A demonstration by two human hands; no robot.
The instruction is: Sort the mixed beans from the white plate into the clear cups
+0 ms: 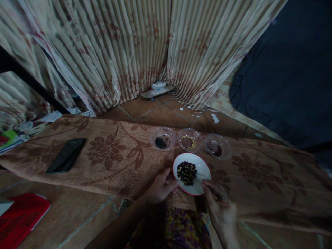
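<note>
A white bowl (204, 168) with a red rim sits on the cloth-covered bench, holding a heap of mixed dark and yellow beans or seeds (186, 173). Gripping its left edge is my left hand (161, 186), thumb over the rim. My right hand (220, 205) is closed around the handle of a thin metal spoon (198, 180), whose tip reaches the heap. Just behind the bowl stand three clear plastic cups: the left cup (172, 139) has black seeds, the middle cup (180, 141) yellow ones, the right cup (226, 147) dark reddish ones.
A brown floral cloth (140, 155) covers the bench. A dark phone (66, 156) lies at its left. Papers (41, 121) are stacked beyond the left end, and a red packet (23, 218) is on the tiled floor. Striped curtains (124, 52) hang behind; white scraps (214, 118) litter the floor.
</note>
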